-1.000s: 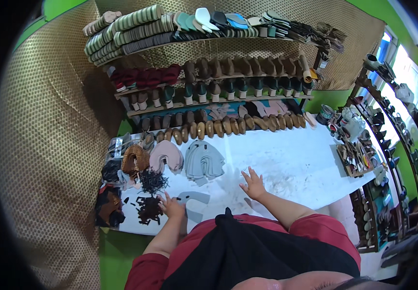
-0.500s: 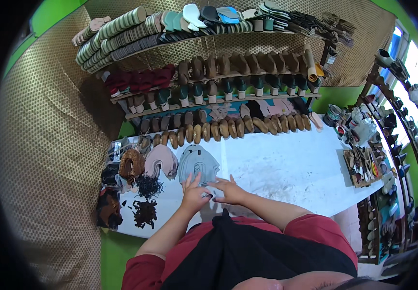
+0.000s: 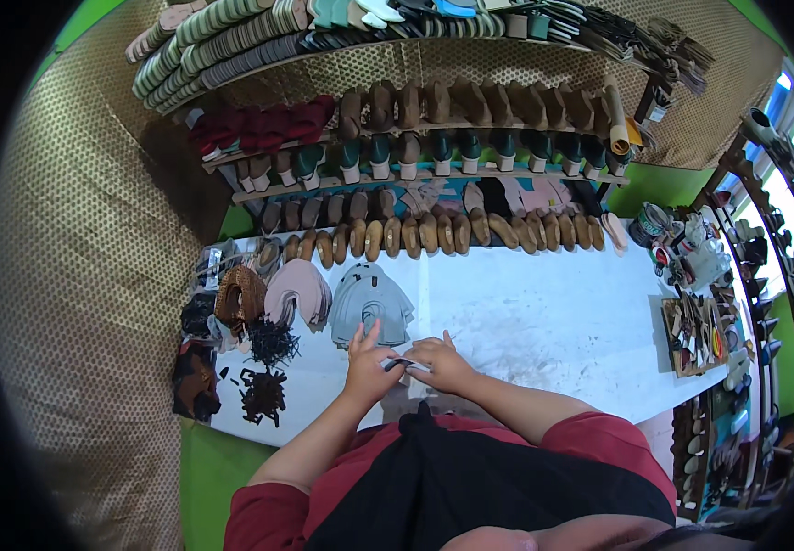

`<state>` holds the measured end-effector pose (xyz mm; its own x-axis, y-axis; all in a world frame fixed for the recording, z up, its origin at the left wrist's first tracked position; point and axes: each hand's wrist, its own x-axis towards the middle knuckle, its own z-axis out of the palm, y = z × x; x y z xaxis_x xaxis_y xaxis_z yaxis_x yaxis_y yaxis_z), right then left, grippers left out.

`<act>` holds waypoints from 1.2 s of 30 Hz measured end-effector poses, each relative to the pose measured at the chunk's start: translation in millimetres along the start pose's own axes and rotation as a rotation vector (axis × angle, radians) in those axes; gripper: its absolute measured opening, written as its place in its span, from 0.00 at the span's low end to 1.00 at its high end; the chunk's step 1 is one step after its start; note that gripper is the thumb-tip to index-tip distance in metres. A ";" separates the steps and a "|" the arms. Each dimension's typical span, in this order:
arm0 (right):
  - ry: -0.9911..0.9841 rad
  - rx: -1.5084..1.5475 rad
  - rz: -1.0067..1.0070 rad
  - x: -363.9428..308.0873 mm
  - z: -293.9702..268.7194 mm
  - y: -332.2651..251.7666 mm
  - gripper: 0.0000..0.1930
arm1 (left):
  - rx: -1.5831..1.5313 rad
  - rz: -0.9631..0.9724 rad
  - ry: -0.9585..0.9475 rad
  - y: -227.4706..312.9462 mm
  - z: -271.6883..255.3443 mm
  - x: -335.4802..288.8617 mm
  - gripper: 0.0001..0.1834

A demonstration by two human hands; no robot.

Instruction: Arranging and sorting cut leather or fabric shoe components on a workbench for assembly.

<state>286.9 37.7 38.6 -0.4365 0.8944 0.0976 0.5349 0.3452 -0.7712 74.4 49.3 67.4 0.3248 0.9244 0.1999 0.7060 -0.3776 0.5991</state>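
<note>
Close to the table's near edge, my left hand (image 3: 369,369) and my right hand (image 3: 444,366) pinch a small thin piece (image 3: 403,362) between them. It looks dark on one part and pale on another; fingers cover most of it, so its kind cannot be told. Just beyond lies a stack of pale grey U-shaped shoe-upper pieces (image 3: 349,308), apart from the pinched piece. To its left are a stack of pink U-shaped pieces (image 3: 296,286) and a brown woven-looking stack (image 3: 239,296). Nearby sit two heaps of short black strips (image 3: 274,342), (image 3: 262,397).
Brown shoe lasts (image 3: 443,236) line the back of the white table (image 3: 544,321). Behind them, a shelf rack (image 3: 452,172) bears more lasts and stacked soles. A tool box (image 3: 695,335) and several containers stand at the right; a shoe rack (image 3: 764,275) is beyond.
My right fingers have closed in toward my left hand, and both now hold the small piece. More of its pale part shows. The whole view has shifted slightly.
</note>
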 end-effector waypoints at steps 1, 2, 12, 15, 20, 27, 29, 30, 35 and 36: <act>-0.006 0.002 -0.002 4.3 -2.1 3.1 0.19 | -0.003 0.024 0.006 -1.1 -2.6 0.2 0.17; 0.007 0.044 0.008 10.1 -7.6 8.7 0.16 | -0.003 0.018 0.006 -8.7 -2.3 -1.3 0.17; -0.153 0.397 0.398 47.7 -83.6 43.0 0.13 | 0.303 -0.817 -0.404 -134.9 4.8 -76.9 0.70; -0.108 0.460 0.393 65.3 -88.5 83.4 0.13 | 0.376 -0.798 -0.542 -134.6 -0.7 -75.9 0.73; 0.075 0.428 0.576 90.3 -81.9 176.6 0.20 | 0.405 -0.774 -0.669 -118.4 -13.0 -60.5 0.74; 0.046 -0.638 0.526 94.8 -19.5 143.3 0.39 | 0.374 -0.788 -0.741 -127.9 -19.2 -63.0 0.74; 0.061 -0.656 0.511 90.5 -11.9 146.1 0.39 | 0.369 -0.784 -0.742 -128.3 -19.2 -61.1 0.75; 0.076 -0.675 0.493 91.1 -9.5 148.3 0.38 | 0.374 -0.779 -0.741 -128.2 -18.4 -60.0 0.75; 0.180 -0.615 0.563 123.4 -0.7 123.6 0.34 | 0.360 -0.793 -0.754 -134.0 -18.0 -64.1 0.75; 0.236 -0.606 0.538 135.5 3.6 119.2 0.32 | 0.360 -0.783 -0.756 -135.2 -19.4 -61.7 0.75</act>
<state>288.9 199.0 -42.4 0.1155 0.9933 -0.0055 0.9516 -0.1123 -0.2861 -53.3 44.3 -10.8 -0.0740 0.6900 -0.7200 0.9807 0.1813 0.0730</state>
